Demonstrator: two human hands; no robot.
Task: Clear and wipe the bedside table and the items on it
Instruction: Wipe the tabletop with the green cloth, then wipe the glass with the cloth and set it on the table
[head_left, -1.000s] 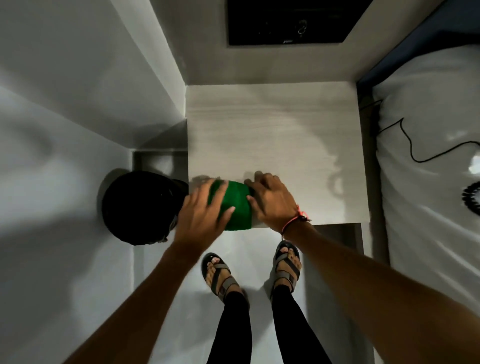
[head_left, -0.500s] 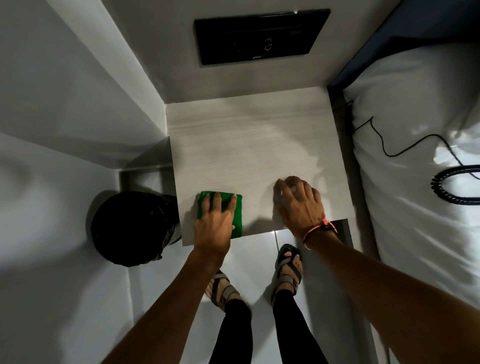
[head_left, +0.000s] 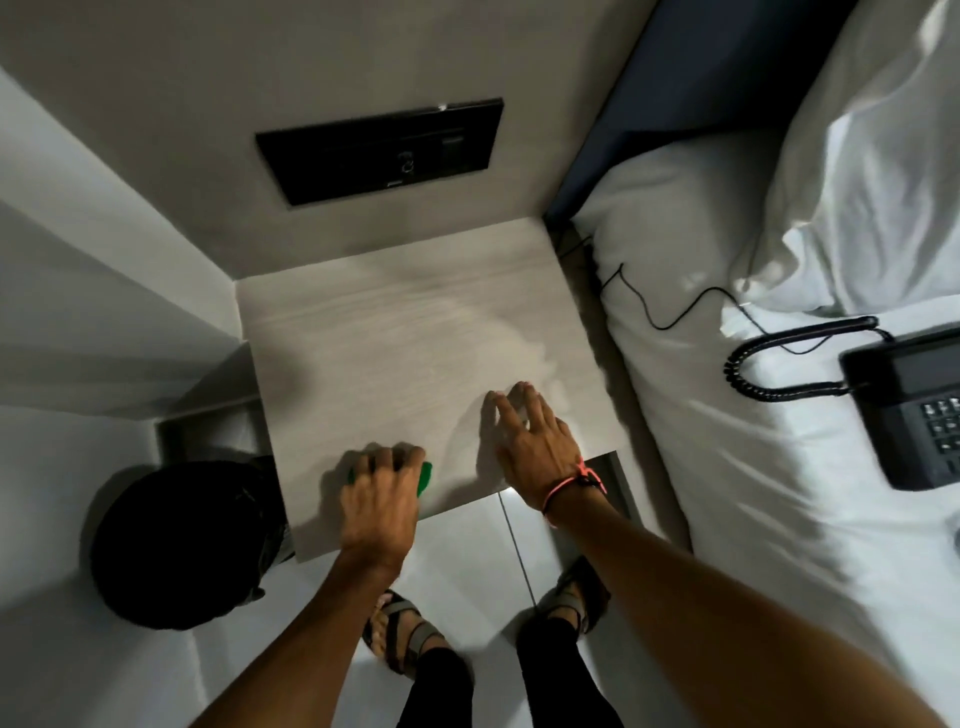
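L hand (head_left: 381, 499) presses green cloth (head_left: 425, 477) flat on table (head_left: 395, 338) near front edge; R hand (head_left: 535, 447) rests open, palm down, beside it. Phone (head_left: 906, 410) lies on bed (head_left: 753, 467) at right, black bin (head_left: 176, 545) on floor at left.

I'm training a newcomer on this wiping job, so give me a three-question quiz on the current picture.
1. Which hand presses the green cloth on the bedside table?
2. True or false: the telephone sits on the bed.
3. The right hand is: A) lifting the cloth, B) resting flat on the table, C) holding the phone.

Key: 1. The left hand. 2. True. 3. B.
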